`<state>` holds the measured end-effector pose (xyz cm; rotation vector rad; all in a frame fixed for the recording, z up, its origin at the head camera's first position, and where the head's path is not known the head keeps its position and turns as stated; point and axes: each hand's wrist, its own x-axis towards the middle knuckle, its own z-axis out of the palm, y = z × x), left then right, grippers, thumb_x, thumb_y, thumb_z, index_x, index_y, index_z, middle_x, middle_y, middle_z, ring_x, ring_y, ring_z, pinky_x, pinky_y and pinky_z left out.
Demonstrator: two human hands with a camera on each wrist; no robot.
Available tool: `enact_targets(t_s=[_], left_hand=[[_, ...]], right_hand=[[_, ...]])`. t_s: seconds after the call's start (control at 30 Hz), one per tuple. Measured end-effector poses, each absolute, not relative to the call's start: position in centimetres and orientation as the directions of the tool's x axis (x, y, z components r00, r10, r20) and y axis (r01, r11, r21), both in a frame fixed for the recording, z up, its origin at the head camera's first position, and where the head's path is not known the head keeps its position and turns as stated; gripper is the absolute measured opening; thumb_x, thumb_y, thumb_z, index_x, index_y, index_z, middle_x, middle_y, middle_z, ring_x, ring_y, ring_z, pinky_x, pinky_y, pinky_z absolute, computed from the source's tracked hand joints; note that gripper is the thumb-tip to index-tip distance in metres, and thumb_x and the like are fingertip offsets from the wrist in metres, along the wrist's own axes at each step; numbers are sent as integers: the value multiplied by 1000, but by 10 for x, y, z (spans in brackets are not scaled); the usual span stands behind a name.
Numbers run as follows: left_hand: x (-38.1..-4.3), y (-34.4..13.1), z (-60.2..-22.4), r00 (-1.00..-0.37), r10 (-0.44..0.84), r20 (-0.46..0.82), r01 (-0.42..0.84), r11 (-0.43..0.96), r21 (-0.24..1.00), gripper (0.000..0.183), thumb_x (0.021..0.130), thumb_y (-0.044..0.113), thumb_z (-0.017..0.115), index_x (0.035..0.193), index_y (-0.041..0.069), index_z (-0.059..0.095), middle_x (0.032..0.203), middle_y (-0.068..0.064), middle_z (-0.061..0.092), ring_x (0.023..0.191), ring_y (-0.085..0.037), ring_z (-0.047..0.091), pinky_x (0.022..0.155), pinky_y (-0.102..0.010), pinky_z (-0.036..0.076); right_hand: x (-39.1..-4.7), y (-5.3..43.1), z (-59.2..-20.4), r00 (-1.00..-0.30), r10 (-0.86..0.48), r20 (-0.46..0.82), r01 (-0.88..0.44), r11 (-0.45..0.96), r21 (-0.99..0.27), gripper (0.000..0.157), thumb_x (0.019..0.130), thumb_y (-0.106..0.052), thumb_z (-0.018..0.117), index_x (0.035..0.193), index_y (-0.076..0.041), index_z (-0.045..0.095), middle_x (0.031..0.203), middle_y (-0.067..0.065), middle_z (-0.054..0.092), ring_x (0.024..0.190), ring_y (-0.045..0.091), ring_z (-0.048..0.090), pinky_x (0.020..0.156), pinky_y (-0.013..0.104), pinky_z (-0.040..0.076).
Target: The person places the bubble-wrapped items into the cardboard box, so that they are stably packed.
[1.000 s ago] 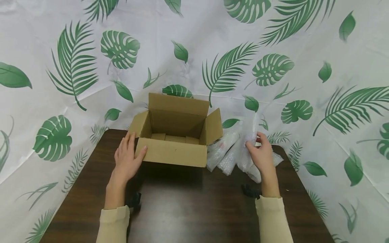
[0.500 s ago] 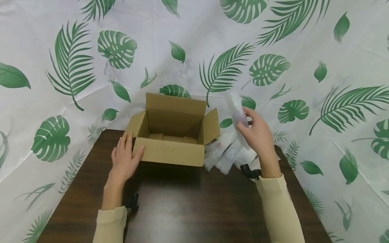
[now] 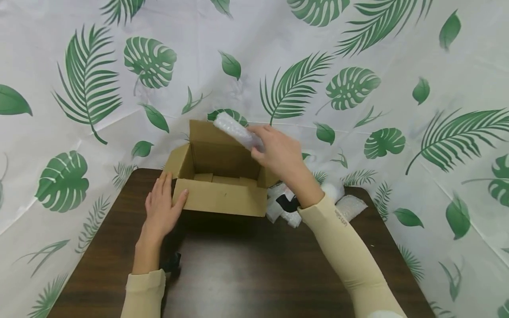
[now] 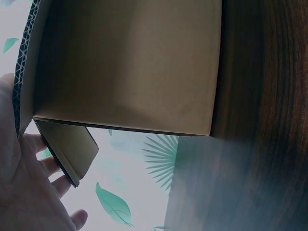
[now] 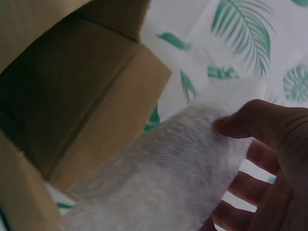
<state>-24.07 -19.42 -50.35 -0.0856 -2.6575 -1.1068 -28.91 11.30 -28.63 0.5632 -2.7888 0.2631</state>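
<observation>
A small cardboard box (image 3: 221, 197) with raised and spread flaps stands on the dark wooden table. My left hand (image 3: 160, 207) rests at its front left corner, with fairly straight fingers along the left flap (image 4: 70, 149) and the thumb on the front flap. My right hand (image 3: 280, 154) grips one end of a long bubble-wrapped packet (image 3: 234, 128), thumb on one side and fingers on the other. The packet is tilted, its free end up and left over the box opening. The bubble wrap (image 5: 173, 163) hides what is inside.
Several bubble-wrapped packets (image 3: 351, 206) lie at the table's back right, partly behind my right forearm. A white cloth with green leaves (image 3: 222, 26) hangs behind the table (image 3: 254, 269). The right box flap is partly hidden behind my right hand.
My right hand has lifted the bubble-wrapped packet from the pile and carried it left over the box, tipping it leftward. My left hand has stayed at the box corner.
</observation>
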Motion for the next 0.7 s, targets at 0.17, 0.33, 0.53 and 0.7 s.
enact_targets(t_s=[0.17,0.33,0.53,0.7], left_hand=[[-241,-195,-506,-962,-41,269,164,702,693,85,111,54,48,174,9,12,180,-22,13,164,-51,12,123,-79,10],[-241,-197,-507,-961,-48,271,160,703,693,85,111,54,48,174,9,13,180,-22,13,164,-51,11,123,-77,10],[-243,-200,-507,-961,-46,273,163,704,691,85,111,55,47,174,8,13,180,-22,12,164,-51,12,124,-76,11],[-245,-199,-507,-962,-37,271,167,706,688,85,111,55,47,173,6,14,179,-23,13,164,-51,11,125,-75,11]], right_hand=[[-297,77,-292,-860,-475,189,-483,875,1,51,101,-29,73,150,-34,61,144,-6,69,115,22,72,75,50,59],[-312,50,-304,-824,-566,29,-566,823,-45,48,103,-32,71,150,-35,62,143,-7,69,117,19,70,83,48,58],[-342,36,-328,-783,-588,-202,-566,809,-160,49,105,-28,65,154,-32,58,150,-4,65,124,20,64,98,48,54],[-360,35,-350,-729,-590,-347,-531,808,-256,50,105,-20,63,154,-24,59,153,3,61,135,24,59,113,48,48]])
